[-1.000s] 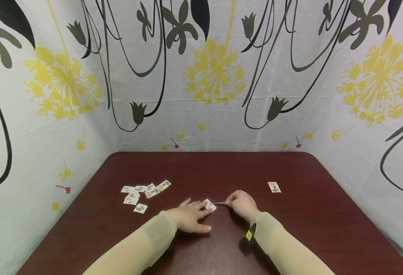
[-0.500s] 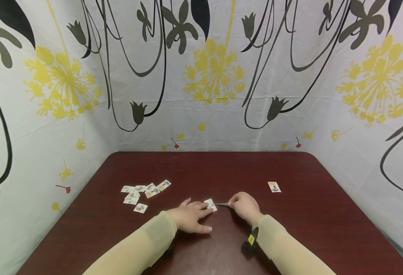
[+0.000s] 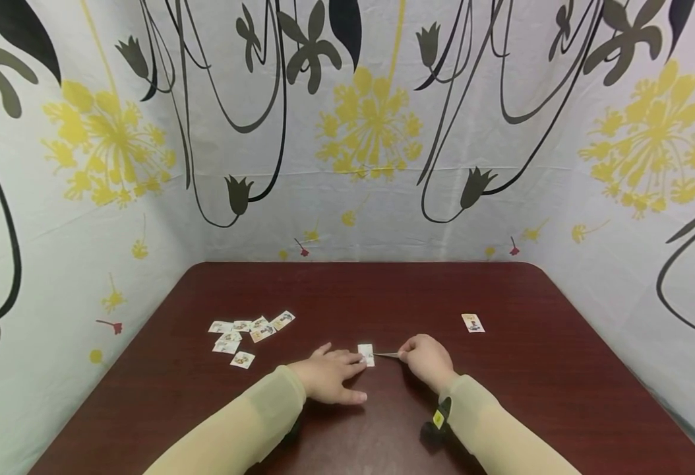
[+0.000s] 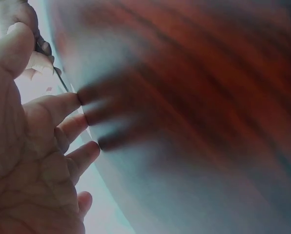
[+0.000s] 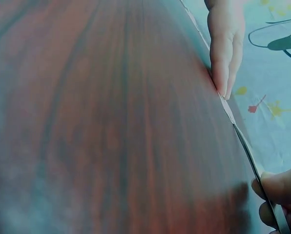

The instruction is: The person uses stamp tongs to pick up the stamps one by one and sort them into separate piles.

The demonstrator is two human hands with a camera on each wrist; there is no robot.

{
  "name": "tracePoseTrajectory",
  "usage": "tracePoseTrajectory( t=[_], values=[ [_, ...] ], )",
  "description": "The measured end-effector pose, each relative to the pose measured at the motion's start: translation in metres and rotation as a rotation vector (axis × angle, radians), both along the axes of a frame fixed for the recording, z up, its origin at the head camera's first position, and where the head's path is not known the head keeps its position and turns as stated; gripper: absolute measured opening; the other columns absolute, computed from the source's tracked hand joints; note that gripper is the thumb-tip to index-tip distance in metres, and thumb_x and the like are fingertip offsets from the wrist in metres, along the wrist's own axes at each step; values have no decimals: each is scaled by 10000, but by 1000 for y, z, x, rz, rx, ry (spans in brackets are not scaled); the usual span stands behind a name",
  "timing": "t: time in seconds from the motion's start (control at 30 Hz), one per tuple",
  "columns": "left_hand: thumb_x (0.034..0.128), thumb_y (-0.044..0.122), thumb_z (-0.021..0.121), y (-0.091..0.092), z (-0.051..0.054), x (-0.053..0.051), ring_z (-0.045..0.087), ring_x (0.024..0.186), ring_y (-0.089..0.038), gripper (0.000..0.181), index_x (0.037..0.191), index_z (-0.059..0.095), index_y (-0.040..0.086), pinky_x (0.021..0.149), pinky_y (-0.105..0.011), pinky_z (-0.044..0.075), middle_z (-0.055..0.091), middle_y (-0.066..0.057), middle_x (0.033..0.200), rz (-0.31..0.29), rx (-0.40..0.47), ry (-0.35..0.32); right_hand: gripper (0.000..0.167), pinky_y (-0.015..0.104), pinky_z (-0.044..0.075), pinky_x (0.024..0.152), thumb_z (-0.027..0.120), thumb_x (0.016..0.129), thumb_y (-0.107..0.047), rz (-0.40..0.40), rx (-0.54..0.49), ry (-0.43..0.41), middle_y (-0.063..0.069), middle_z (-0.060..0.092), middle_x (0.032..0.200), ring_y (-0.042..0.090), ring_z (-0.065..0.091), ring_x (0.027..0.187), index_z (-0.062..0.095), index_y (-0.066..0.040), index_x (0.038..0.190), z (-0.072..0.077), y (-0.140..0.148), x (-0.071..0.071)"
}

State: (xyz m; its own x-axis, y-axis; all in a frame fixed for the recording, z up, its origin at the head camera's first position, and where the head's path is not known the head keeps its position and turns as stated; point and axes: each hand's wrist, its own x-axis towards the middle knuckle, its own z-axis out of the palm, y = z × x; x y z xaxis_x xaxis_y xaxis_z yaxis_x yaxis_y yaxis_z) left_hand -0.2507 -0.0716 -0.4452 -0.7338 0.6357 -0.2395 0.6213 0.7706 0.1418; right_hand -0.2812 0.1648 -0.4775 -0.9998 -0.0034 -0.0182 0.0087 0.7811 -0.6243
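A white cloth (image 3: 377,218) printed with yellow flowers and grey stems stands behind a dark red surface (image 3: 383,297) with rounded back corners; its front edge lies outside the picture. The right grip (image 3: 426,359), a bare hand, pinches a thin metal tool (image 5: 251,158), seemingly tweezers, between thumb and fingers. The left grip (image 3: 331,376) has its fingers spread and straight, the fingertips pressing a small white card (image 3: 369,352) at the middle of the surface, between the two hands.

The fingertips cover part of that card, and its print is too faint to read; from the right wrist it shows only as a pale sliver. The tool's back end is partly hidden by the right fingers, and the exact contact at its tip is hard to make out. Its long axis runs roughly parallel to the back edge, tip pointing toward the left edge and the card. The card's long axis runs from front to back.

Farther out, a loose group of small printed cards (image 3: 229,338), some overlapping, lies toward the left edge. A single card (image 3: 473,323) lies toward the right edge, slightly tilted.
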Motion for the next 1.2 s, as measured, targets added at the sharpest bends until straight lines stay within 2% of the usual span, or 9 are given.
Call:
tracePoseTrajectory(
  t=[0.67, 1.2],
  values=[
    [898, 684, 447, 0, 3, 3, 250, 1429, -185, 742, 1501, 361, 260, 1152, -520, 123, 313, 67, 1545, 8, 14, -16, 108, 394, 467, 704, 659, 855, -160, -60, -52, 9, -36, 653, 812, 152, 567, 737, 727, -160, 771, -1, -9, 17],
    [901, 682, 444, 0, 2, 2, 248, 1431, -192, 742, 1500, 362, 252, 1149, -530, 121, 313, 62, 1544, 8, 23, -31, 133, 398, 455, 693, 659, 877, -183, -97, -33, 19, -29, 617, 815, 159, 548, 729, 706, -161, 754, -3, -12, 24]
  ],
)
